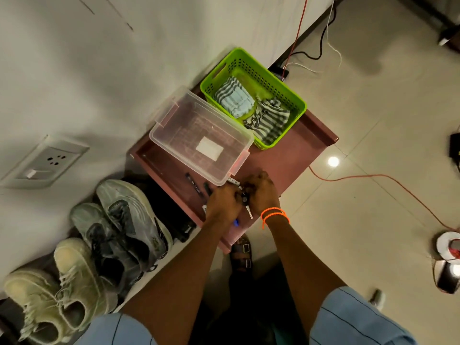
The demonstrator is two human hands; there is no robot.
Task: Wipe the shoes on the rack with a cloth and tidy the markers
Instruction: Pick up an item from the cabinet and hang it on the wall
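My left hand (222, 199) and my right hand (261, 189) meet over the brown rack top (286, 158), both curled round a bunch of markers (245, 197). One white marker end sticks out below my right hand, and a blue tip shows under my left wrist. Two more dark markers (194, 183) lie loose on the rack, left of my hands. A clear plastic box (199, 135) stands just behind them. Striped cloths (249, 108) lie in a green basket (293, 95). Grey shoes (129, 220) and pale green shoes (57, 282) sit on a lower shelf at left.
A wall with a socket plate (44, 160) is at left. Orange and white cables (373, 178) run over the tiled floor at right, with a cable reel (448, 247). A sandalled foot (241, 252) shows beneath the rack's front edge.
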